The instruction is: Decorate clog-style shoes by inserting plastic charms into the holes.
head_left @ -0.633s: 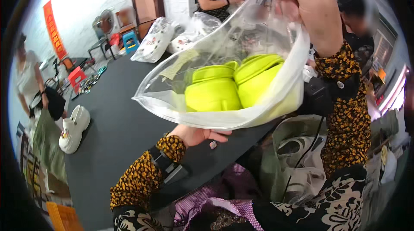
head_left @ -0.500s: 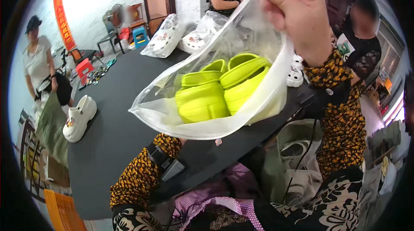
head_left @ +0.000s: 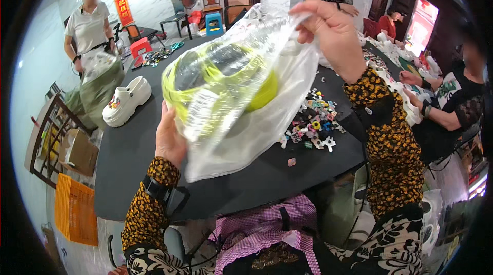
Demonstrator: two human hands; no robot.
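Observation:
A pair of lime-green clogs [head_left: 263,90] lies inside a clear plastic bag [head_left: 231,164], held up above the dark table. My right hand [head_left: 331,34] pinches the bag's upper corner between thumb and fingers. At the bag's lower left side, my left hand [head_left: 170,136] grips the bag and the clogs through the plastic; some of its fingers are hidden behind it. A white label shows through the film. On the table to the left stands a white clog [head_left: 126,101] with small charms on it.
Right of the bag is a heap of colourful shoe charms [head_left: 314,123], with one pink charm [head_left: 291,162] lying apart. A person [head_left: 91,23] stands at far left; another [head_left: 447,90] works at right among white clogs. An orange crate [head_left: 76,208] stands on the floor at left.
The bag has moved left and down and turned, so its open mouth no longer faces me. My left hand has come up from beneath onto its side. The charm heap has come into view.

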